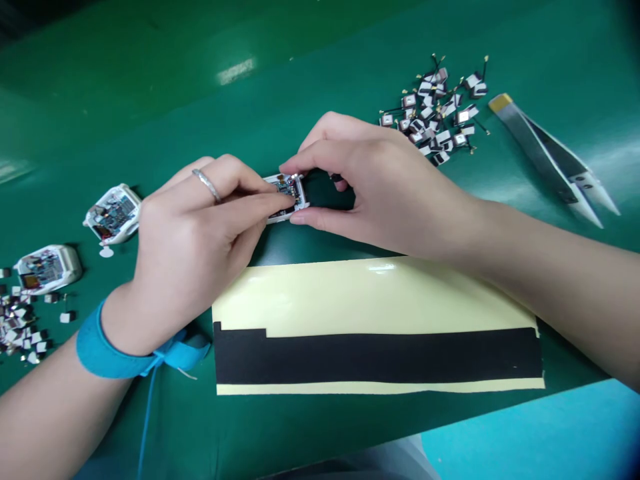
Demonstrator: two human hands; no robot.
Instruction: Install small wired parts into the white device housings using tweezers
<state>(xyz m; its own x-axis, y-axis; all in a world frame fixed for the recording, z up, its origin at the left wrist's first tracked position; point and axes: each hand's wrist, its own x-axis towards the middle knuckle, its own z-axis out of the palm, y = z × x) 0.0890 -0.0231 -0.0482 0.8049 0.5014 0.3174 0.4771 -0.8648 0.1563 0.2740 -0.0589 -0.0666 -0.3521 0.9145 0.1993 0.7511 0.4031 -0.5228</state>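
Note:
A small white device casing with an exposed circuit board sits on the green mat between both hands. My left hand, with a ring and a blue wrist strap, has its fingers closed on the casing's left side, fingertips pressing on the board. My right hand pinches the casing's right end between thumb and forefinger. Most of the casing is hidden under the fingers.
A yellow backing sheet with a black adhesive strip lies just in front of the hands. Two more open casings and small scrap pieces lie at left. A pile of small wired components and tweezers lie at back right.

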